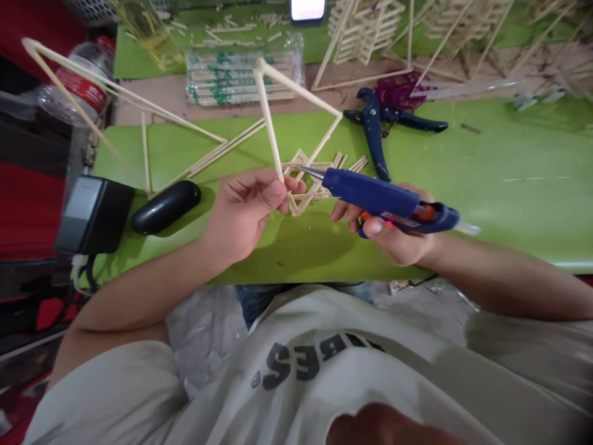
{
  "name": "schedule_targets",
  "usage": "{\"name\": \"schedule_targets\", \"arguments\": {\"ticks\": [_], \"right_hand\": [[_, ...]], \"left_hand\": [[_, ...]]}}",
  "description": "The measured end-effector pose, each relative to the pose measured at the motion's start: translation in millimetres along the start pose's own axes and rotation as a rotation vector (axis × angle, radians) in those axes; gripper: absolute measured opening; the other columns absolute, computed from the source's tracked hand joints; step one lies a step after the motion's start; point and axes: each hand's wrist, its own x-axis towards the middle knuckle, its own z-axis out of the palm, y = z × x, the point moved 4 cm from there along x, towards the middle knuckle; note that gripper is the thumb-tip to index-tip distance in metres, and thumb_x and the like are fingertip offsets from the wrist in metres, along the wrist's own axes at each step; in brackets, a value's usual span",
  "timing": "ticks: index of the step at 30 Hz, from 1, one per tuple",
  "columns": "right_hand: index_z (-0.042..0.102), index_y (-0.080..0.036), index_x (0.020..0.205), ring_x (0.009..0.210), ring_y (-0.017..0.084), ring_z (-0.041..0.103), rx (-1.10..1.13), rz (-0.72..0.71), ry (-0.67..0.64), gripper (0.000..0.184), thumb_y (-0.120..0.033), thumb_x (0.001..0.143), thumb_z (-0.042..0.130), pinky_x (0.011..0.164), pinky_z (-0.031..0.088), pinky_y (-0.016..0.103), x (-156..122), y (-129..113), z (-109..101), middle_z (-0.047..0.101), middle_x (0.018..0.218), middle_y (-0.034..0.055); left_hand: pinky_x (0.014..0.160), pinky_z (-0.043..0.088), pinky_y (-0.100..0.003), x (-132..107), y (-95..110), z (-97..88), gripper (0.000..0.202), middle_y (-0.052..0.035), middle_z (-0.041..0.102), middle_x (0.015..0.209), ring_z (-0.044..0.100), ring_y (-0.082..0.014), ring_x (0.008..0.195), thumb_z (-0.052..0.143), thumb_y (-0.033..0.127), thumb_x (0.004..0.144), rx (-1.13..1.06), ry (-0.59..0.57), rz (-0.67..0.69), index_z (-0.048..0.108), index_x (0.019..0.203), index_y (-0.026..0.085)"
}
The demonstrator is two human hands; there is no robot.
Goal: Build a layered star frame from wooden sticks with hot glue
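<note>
My left hand (248,210) pinches the near corner of a four-sided wooden stick frame (269,114), which stands up from my fingers. In my right hand (398,238) is a blue hot glue gun (375,191), with a clear glue stick poking out of its back and a small red light lit. Its metal nozzle points left, close to my left fingertips; I cannot tell whether it touches the frame. Behind the nozzle, a small lattice of sticks (299,207) lies on the green table (500,185), partly hidden by my fingers and the gun.
Dark blue cutters (373,127) lie beyond the glue gun. A plastic pack of sticks (222,77) sits behind the frame. At left are a larger stick frame (145,148), a black oval case (165,207) and a black power adapter (95,213). Stick structures (365,31) stand at the back right.
</note>
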Motion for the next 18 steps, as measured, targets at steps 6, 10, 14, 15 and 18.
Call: {"name": "schedule_targets", "arguments": {"ticks": [6, 10, 14, 15, 18], "right_hand": [[0.093, -0.038, 0.124, 0.068, 0.024, 0.080, -0.070, 0.018, -0.016, 0.027, -0.042, 0.098, 0.088, 0.060, 0.065, 0.041, 0, -8, 5, 0.090, 0.097, 0.0027], [0.094, -0.035, 0.123, 0.058, 0.021, 0.076, -0.053, 0.029, -0.006, 0.025, -0.042, 0.100, 0.088, 0.050, 0.058, 0.035, -1, -12, 7, 0.088, 0.088, 0.0023], [0.092, -0.032, 0.106, 0.066, 0.021, 0.081, -0.046, 0.002, 0.002, 0.014, -0.044, 0.100, 0.089, 0.058, 0.064, 0.034, 0, -13, 7, 0.090, 0.092, 0.0031], [0.091, -0.032, 0.102, 0.066, 0.021, 0.082, -0.062, -0.012, -0.002, 0.013, -0.044, 0.100, 0.089, 0.058, 0.064, 0.034, 0, -14, 7, 0.088, 0.087, 0.0022], [0.091, -0.033, 0.102, 0.066, 0.023, 0.081, -0.107, 0.017, -0.003, 0.012, -0.045, 0.101, 0.087, 0.061, 0.064, 0.037, -1, -12, 6, 0.081, 0.076, -0.0001]], "left_hand": [[0.069, 0.058, -0.028, 1, -3, 8.1, 0.030, 0.0010, 0.084, 0.090, 0.068, -0.0104, 0.070, 0.106, 0.053, 0.089, -0.104, -0.037, -0.019, 0.089, 0.090, 0.029], [0.069, 0.058, -0.030, 0, -5, 9.4, 0.031, 0.0019, 0.083, 0.088, 0.064, -0.0101, 0.067, 0.106, 0.056, 0.088, -0.095, -0.031, -0.018, 0.089, 0.088, 0.030], [0.078, 0.062, -0.036, -2, -8, 8.4, 0.038, 0.0005, 0.086, 0.100, 0.067, -0.0137, 0.074, 0.104, 0.062, 0.088, -0.038, -0.026, -0.042, 0.085, 0.090, 0.030], [0.079, 0.062, -0.038, -3, -8, 8.0, 0.040, 0.0002, 0.086, 0.101, 0.067, -0.0144, 0.074, 0.104, 0.064, 0.089, -0.020, -0.021, -0.045, 0.084, 0.091, 0.030], [0.077, 0.062, -0.038, -3, -8, 8.2, 0.041, 0.0001, 0.085, 0.099, 0.067, -0.0147, 0.074, 0.103, 0.066, 0.089, -0.007, -0.011, -0.048, 0.084, 0.090, 0.029]]}}
